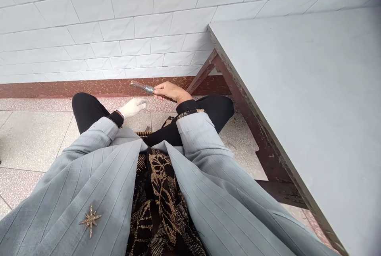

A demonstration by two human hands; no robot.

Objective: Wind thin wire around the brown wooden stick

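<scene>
Currently, the right hand (168,91) is bare and clamped on a wire-bound tool (148,89), thumb and fingers closing just behind the silver wire coil. The tool is located above the gap between the knees, its reddish-brown end directed left and slightly away from the body. The left hand (133,107), in a white glove, is positioned just beside the tool, apart from it, with fingers curled; whether they grip anything cannot be determined.

Surroundings: the left knee (83,107) and right knee (224,109), in black trousers, flank the work zone. A grey table (309,89) bounds the right side; its brown frame (253,129) runs close to the right knee, and a diagonal brace (204,71) descends behind the right wrist. Ahead, a white tiled wall (119,29) and a reddish-brown baseboard (104,88) limit forward clearance. Speckled floor tiles (32,137) extend to the left. Below the hands, a foot (168,121) and a black-and-yellow striped edge (144,134) are partly covered by clothing. The pinstriped jacket (86,176), fitted with a star brooch (90,221), occupies the near area.
</scene>
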